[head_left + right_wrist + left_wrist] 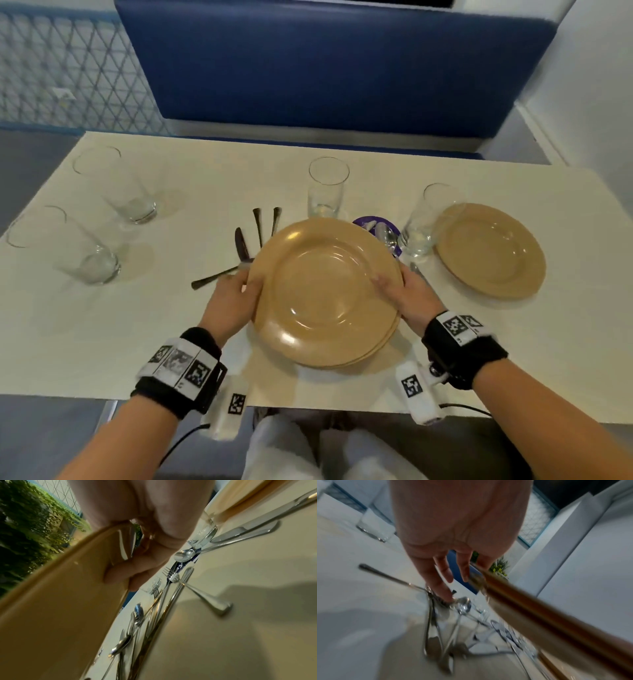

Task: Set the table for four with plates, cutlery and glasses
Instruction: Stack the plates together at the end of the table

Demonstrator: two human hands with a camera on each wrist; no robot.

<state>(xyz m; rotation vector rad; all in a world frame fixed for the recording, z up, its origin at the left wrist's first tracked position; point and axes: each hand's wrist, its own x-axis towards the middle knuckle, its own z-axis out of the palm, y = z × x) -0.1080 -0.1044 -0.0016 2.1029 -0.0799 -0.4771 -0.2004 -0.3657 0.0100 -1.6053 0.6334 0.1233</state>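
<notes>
I hold a stack of tan plates a little above the cream table, near its front edge. My left hand grips the stack's left rim, thumb on top. My right hand grips the right rim; in the right wrist view its thumb presses the top plate with the fingers curled beneath. One tan plate lies at the right. Several loose knives, forks and spoons lie under and behind the stack. Several empty glasses stand around: one behind the stack, one beside the single plate, two at the left.
A purple packet with spoons on it lies behind the stack's right side. A blue padded bench runs along the table's far edge. Bare tabletop shows at the front left and far right. My legs are below the front edge.
</notes>
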